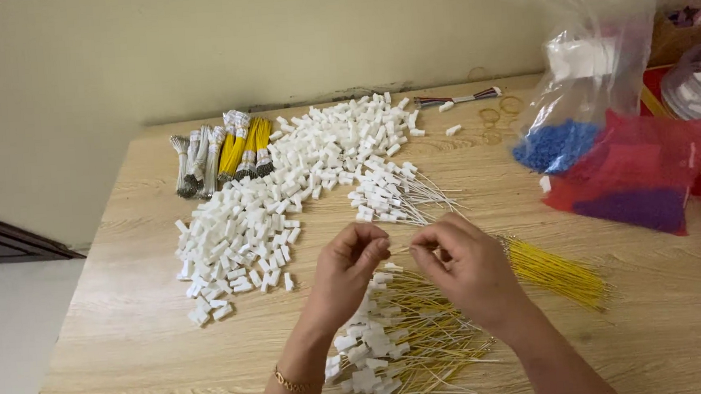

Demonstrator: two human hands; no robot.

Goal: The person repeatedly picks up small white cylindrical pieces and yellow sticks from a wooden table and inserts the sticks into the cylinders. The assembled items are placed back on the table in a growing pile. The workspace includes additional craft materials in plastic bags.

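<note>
A thin yellow wire (400, 251) runs crosswise between both hands above a wooden table (133, 348), the left hand (353, 263) pinching one end, the right hand (462, 265) pinched on the other; whether a plug sits at the left fingertips cannot be told. Finished wired plugs (392, 344) pile just beneath. Loose yellow wires (554, 272) fan right of the right hand; white plugs (285, 193) heap beyond the left, plastic bags (625, 172) farther right.
</note>
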